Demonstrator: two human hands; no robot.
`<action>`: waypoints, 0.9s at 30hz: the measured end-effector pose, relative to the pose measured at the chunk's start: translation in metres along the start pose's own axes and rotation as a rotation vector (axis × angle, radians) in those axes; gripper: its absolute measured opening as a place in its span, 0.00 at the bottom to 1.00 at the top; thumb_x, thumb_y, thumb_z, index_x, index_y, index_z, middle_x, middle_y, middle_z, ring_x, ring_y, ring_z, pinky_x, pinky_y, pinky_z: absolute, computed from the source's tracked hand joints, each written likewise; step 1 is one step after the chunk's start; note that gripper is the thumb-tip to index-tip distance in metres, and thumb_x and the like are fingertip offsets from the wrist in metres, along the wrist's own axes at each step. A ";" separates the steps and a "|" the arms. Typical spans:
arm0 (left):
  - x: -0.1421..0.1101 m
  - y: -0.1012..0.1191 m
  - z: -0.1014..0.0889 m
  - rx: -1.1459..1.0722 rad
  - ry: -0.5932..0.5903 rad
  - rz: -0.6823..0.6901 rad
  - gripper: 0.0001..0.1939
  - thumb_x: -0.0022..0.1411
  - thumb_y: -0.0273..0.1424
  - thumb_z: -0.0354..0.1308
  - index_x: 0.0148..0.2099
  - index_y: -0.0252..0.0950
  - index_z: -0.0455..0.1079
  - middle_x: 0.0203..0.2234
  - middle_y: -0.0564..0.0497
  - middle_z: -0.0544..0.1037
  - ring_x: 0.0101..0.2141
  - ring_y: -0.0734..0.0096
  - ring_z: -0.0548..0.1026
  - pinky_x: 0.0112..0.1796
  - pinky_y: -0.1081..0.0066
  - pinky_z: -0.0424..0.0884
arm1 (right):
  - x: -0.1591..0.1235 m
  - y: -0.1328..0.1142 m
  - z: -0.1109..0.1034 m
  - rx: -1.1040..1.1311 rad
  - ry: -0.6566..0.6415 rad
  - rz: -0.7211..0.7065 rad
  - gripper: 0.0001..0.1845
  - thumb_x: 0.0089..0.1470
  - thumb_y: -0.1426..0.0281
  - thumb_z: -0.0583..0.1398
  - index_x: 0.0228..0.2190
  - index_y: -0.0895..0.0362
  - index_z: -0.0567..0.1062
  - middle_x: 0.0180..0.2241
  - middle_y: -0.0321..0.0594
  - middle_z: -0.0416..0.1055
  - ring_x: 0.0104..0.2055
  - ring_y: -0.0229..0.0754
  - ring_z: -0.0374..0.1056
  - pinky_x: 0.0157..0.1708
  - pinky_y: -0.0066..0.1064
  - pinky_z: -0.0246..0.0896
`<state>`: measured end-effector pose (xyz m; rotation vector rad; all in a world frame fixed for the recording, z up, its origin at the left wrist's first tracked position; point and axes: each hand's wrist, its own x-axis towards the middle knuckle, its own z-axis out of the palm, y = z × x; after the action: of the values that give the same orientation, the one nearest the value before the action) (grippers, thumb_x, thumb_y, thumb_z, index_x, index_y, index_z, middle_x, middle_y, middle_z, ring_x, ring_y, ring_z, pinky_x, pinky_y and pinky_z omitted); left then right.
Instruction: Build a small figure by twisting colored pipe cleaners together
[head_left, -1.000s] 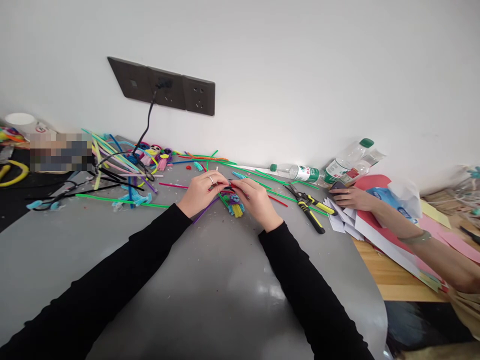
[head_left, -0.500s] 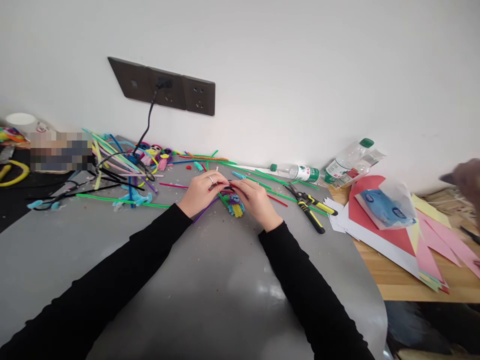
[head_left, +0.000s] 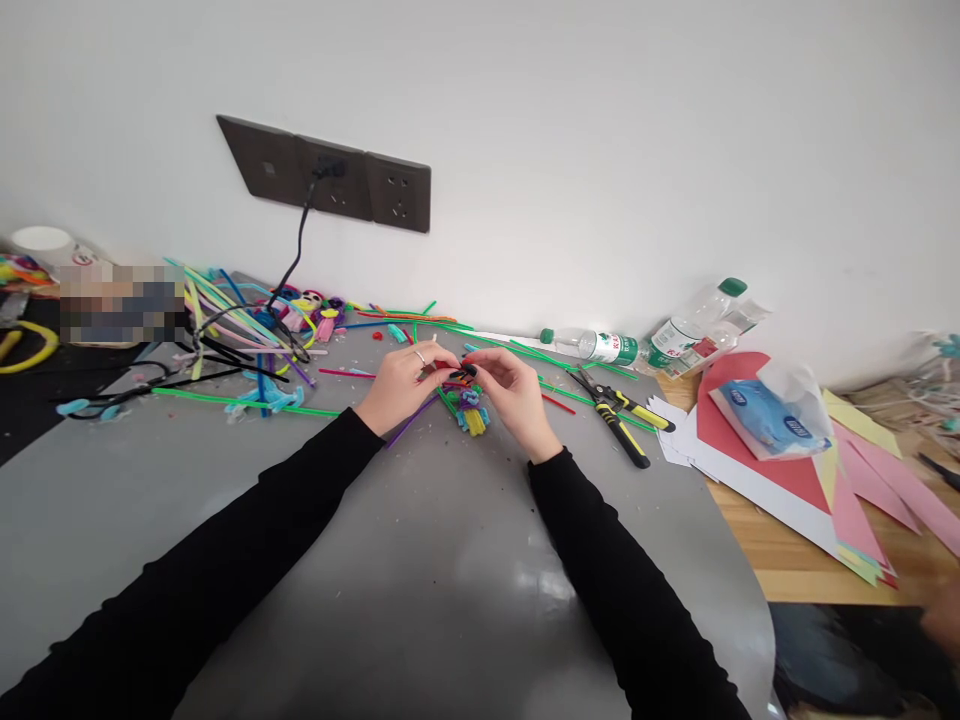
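Between the fingertips of both hands is a small black-and-orange pipe-cleaner piece (head_left: 464,375), partly hidden by the fingers. My left hand (head_left: 405,387) pinches its left side, with a bit of red showing there. Thumb and bent forefinger of my right hand (head_left: 515,398) close on its right side. Just below, a small purple, blue and yellow pipe-cleaner figure (head_left: 474,418) lies on the grey table mat (head_left: 420,560). Loose red, green and purple pipe cleaners (head_left: 411,422) lie around my hands.
Yellow-and-black pliers (head_left: 619,420) lie right of my hands. Plastic bottles (head_left: 609,346), coloured paper (head_left: 795,520) and a tissue pack (head_left: 772,420) are farther right. Bundled pipe cleaners (head_left: 232,310) and finished dolls (head_left: 326,318) sit at the back left. Another person's blurred hand (head_left: 943,620) shows at the right edge.
My right hand has shifted slightly right and its fingers have bent, so more of the black-and-orange piece shows. The other person's hand at the right edge has moved down.
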<state>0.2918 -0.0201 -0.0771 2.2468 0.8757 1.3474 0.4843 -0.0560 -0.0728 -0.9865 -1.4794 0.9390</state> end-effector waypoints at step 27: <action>0.003 0.000 0.006 -0.370 -0.025 -0.373 0.27 0.58 0.56 0.65 0.39 0.34 0.75 0.32 0.46 0.80 0.30 0.66 0.76 0.29 0.68 0.77 | 0.003 0.010 0.000 -0.084 0.040 0.069 0.17 0.59 0.52 0.63 0.35 0.53 0.75 0.32 0.40 0.77 0.34 0.43 0.75 0.36 0.35 0.73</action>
<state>0.2977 -0.0183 -0.0778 1.7173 0.8972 1.1898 0.4851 -0.0499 -0.0807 -1.1176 -1.4691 0.9077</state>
